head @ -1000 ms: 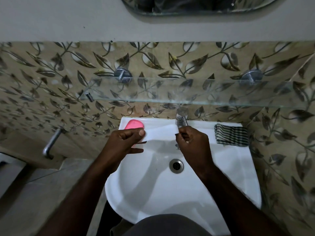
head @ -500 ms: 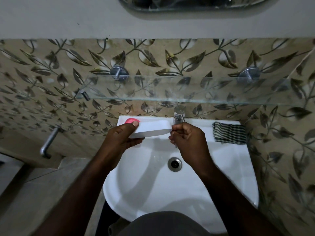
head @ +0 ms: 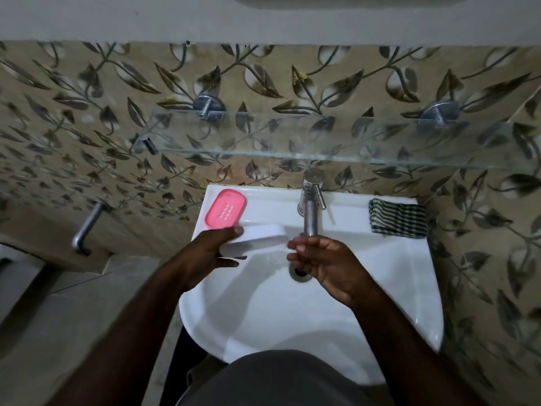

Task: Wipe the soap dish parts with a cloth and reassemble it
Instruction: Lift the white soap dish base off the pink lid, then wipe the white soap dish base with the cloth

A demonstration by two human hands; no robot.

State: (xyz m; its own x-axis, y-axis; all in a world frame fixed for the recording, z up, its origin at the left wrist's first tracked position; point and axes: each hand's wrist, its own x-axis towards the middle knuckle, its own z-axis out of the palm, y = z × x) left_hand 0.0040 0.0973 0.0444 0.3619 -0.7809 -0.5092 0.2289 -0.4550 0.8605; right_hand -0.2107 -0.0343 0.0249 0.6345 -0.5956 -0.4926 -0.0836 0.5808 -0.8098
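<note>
Head view: left hand (head: pixel 215 247) grips the white base (head: pixel 257 237) by its left end, over the basin (head: pixel 263 312). Right hand (head: pixel 325 263) loosely open, empty, just right of the base, under the tap (head: pixel 310 212). Pink tray (head: pixel 226 208) lies on the rim, back left. Striped cloth (head: pixel 398 218) folded, back right.

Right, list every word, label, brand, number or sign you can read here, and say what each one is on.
None: no readable text shows anywhere in this view.
The pink soap dish tray has only a grid of drain holes.
The white soap dish base held in the left hand looks plain.
The tap, the striped cloth and the sink bear no visible marking.
</note>
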